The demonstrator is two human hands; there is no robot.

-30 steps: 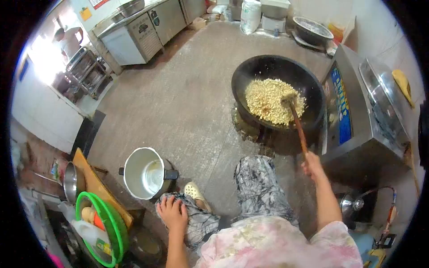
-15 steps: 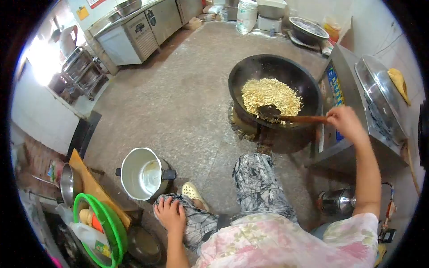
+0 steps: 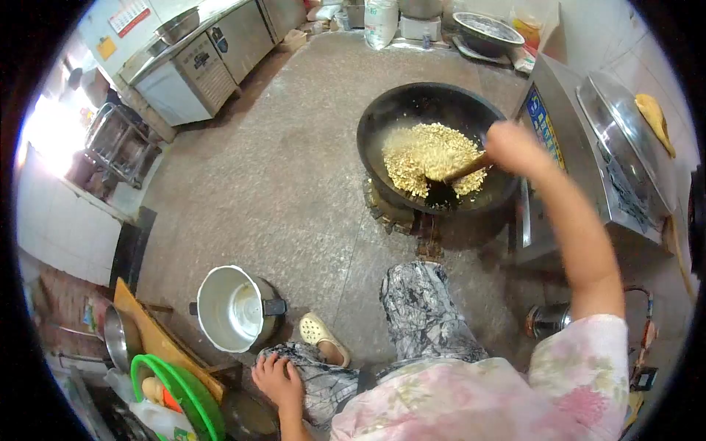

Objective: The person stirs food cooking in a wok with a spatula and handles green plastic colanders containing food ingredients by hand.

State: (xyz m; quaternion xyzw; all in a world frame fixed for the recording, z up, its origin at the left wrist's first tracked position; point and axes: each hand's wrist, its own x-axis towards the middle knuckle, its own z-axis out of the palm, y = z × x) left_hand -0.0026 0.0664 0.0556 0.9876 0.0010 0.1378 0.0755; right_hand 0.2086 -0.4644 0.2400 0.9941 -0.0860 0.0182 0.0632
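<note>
A large black wok [image 3: 390, 101] holds a heap of pale, chopped food pieces [image 3: 419, 151], blurred where they are being moved. Over the wok's right side, my right hand [image 3: 515, 149] is closed around a wooden handle [image 3: 468, 168] that slants down left into the food. The tool's head is buried in the pieces and cannot be made out. My left hand [image 3: 278, 381] rests with fingers spread on the patterned trouser leg over my knee, holding nothing. Just beyond that knee stands an open silver pot [image 3: 220, 317] with dark side handles.
A steel cabinet [image 3: 540, 209] with large metal lids [image 3: 614, 140] stands right of the wok. At lower left are a wooden board [image 3: 151, 323], a steel bowl [image 3: 122, 338] and green basins [image 3: 193, 400]. A steel counter [image 3: 184, 84] and a wheeled rack [image 3: 118, 143] are at back left.
My right hand has moved up and forward over the wok, and the tool has swung through the food. The camera view has shifted. A person at the back left is no longer clearly visible.
</note>
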